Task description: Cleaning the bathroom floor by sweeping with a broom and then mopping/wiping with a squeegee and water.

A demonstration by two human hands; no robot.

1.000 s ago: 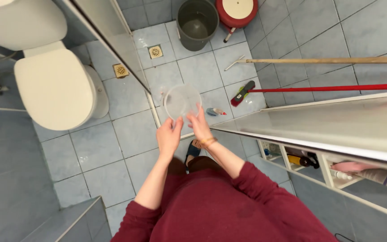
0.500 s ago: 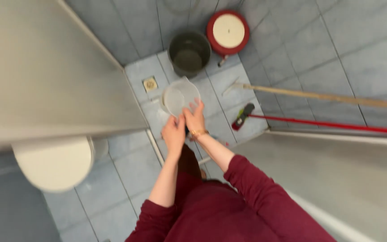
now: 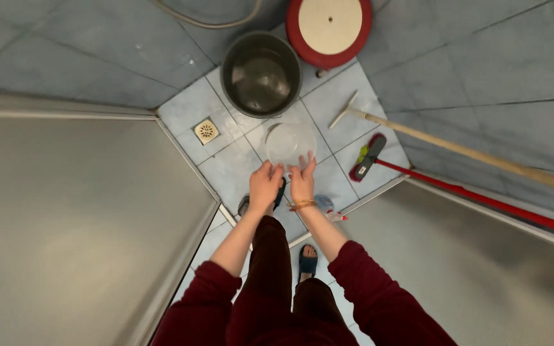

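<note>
Both my hands hold a clear round plastic bowl (image 3: pixel 290 142) out in front of me, above the tiled floor. My left hand (image 3: pixel 265 184) grips its near rim on the left, and my right hand (image 3: pixel 302 182), with a thin bracelet at the wrist, grips the near rim on the right. The bowl looks empty. A dark metal bucket (image 3: pixel 261 74) stands on the floor just beyond the bowl. My sleeves are dark red.
A red round stool (image 3: pixel 329 29) stands beyond the bucket. A wooden-handled squeegee (image 3: pixel 456 150) and a red-handled brush (image 3: pixel 368 158) lie at the right. A floor drain (image 3: pixel 206 131) sits at the left. Grey panels close in on the left (image 3: pixel 78 218) and right (image 3: pixel 482 269). A hose (image 3: pixel 226 19) runs along the wall.
The view has swung forward and to the right: the toilet has gone out of view and the bucket and stool are closer. Both hands still hold the bowl.
</note>
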